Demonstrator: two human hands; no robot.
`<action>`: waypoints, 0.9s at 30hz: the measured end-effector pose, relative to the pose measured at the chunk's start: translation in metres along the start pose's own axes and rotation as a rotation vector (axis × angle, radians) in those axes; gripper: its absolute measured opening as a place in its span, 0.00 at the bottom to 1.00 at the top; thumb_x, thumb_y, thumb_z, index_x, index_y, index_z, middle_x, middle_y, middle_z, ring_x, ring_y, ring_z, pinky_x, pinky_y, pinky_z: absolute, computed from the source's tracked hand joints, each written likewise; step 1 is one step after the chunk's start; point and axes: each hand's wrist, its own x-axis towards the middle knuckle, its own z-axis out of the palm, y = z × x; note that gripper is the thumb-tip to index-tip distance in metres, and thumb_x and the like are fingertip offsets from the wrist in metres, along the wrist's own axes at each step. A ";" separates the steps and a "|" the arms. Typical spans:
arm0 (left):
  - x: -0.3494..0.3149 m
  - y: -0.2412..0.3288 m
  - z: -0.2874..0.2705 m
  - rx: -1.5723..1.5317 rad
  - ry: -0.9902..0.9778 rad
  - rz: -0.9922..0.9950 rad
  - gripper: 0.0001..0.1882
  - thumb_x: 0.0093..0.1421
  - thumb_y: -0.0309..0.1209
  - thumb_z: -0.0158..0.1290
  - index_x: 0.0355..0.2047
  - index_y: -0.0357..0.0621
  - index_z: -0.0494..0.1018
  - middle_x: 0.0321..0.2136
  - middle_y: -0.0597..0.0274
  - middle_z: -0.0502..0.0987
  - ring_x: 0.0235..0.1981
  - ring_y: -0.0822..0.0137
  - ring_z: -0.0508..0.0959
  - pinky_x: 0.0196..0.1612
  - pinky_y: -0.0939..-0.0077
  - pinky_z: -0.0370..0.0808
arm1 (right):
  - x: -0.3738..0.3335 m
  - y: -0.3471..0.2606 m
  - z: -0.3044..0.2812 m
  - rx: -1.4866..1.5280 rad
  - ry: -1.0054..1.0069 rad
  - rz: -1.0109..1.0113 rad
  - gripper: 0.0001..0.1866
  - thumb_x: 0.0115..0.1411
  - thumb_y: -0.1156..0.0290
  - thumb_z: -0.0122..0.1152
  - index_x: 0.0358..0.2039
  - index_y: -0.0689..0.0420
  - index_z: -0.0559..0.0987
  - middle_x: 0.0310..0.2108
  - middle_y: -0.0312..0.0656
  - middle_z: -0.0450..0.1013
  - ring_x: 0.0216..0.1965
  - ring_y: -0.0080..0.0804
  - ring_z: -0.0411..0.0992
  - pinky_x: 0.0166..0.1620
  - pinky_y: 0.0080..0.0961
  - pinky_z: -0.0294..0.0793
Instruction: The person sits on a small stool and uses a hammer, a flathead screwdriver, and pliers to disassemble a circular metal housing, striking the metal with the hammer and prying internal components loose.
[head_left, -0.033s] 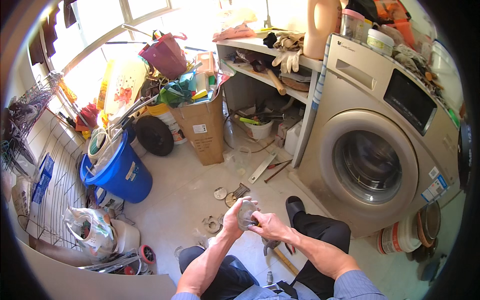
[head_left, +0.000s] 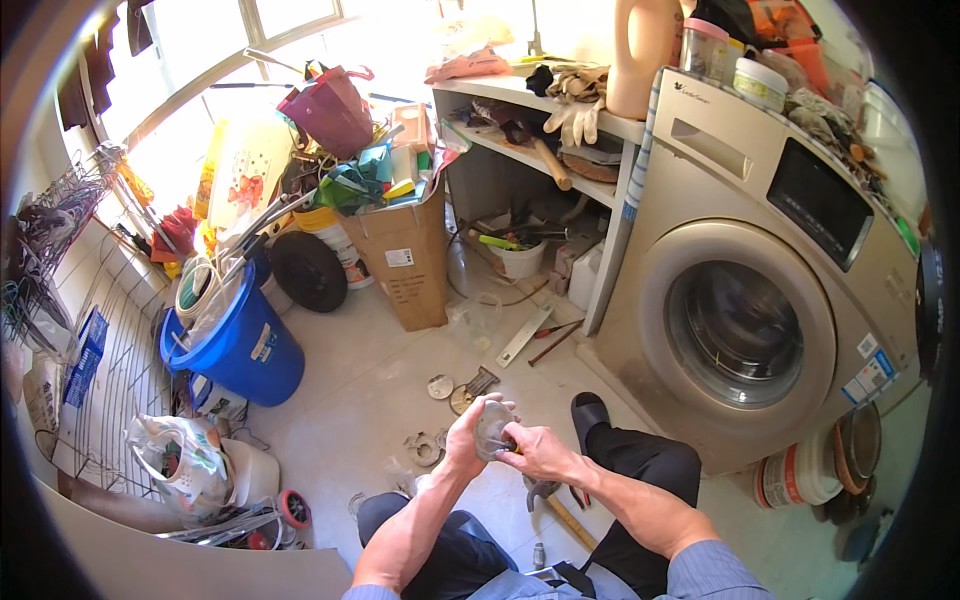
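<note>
Over my lap, my left hand point(head_left: 466, 440) is wrapped round the edge of a round grey metal part point(head_left: 490, 428), its fingers behind it. My right hand point(head_left: 540, 453) is closed at the part's near right side; a small dark and yellow piece shows by its fingers, too small to name. Below the hands, a hammer point(head_left: 568, 518) with a wooden handle lies on the floor between my legs. Red-handled pliers point(head_left: 581, 497) lie beside it, partly hidden by my right forearm. Beyond my hands are a round metal disc point(head_left: 440, 386) and several metal pieces point(head_left: 425, 448).
A washing machine point(head_left: 640, 300) stands at the right. Ahead are a cardboard box point(head_left: 415, 285) full of odds and ends and a shelf unit point(head_left: 625, 130). A blue bucket point(head_left: 255, 345) and a plastic bag point(head_left: 180, 460) stand left. A flat metal strip point(head_left: 524, 335) lies on the floor.
</note>
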 end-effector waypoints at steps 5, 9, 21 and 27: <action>0.003 -0.001 -0.003 0.012 0.001 -0.002 0.24 0.72 0.48 0.45 0.57 0.43 0.68 0.54 0.42 0.76 0.51 0.45 0.78 0.53 0.50 0.78 | 0.001 0.001 0.001 -0.019 -0.005 0.018 0.18 0.61 0.62 0.66 0.38 0.62 0.71 0.32 0.60 0.78 0.37 0.61 0.78 0.41 0.51 0.77; 0.003 -0.003 -0.005 -0.001 -0.006 -0.007 0.23 0.72 0.48 0.45 0.57 0.43 0.68 0.53 0.43 0.76 0.51 0.45 0.79 0.53 0.50 0.78 | 0.001 -0.003 0.000 -0.044 -0.013 0.019 0.18 0.61 0.61 0.67 0.38 0.62 0.71 0.32 0.60 0.78 0.37 0.61 0.78 0.40 0.52 0.77; 0.001 -0.003 -0.004 -0.001 0.020 -0.021 0.23 0.72 0.47 0.45 0.57 0.44 0.69 0.53 0.44 0.76 0.50 0.46 0.79 0.52 0.50 0.79 | 0.000 0.001 0.003 -0.079 -0.018 0.004 0.19 0.61 0.59 0.66 0.38 0.62 0.71 0.32 0.61 0.78 0.37 0.62 0.78 0.40 0.52 0.77; 0.001 -0.003 -0.004 0.009 0.018 -0.012 0.23 0.72 0.47 0.45 0.57 0.44 0.69 0.53 0.44 0.76 0.50 0.45 0.79 0.53 0.49 0.79 | 0.001 -0.002 0.001 -0.081 -0.030 0.015 0.19 0.61 0.59 0.67 0.38 0.62 0.71 0.32 0.61 0.78 0.37 0.62 0.78 0.40 0.52 0.78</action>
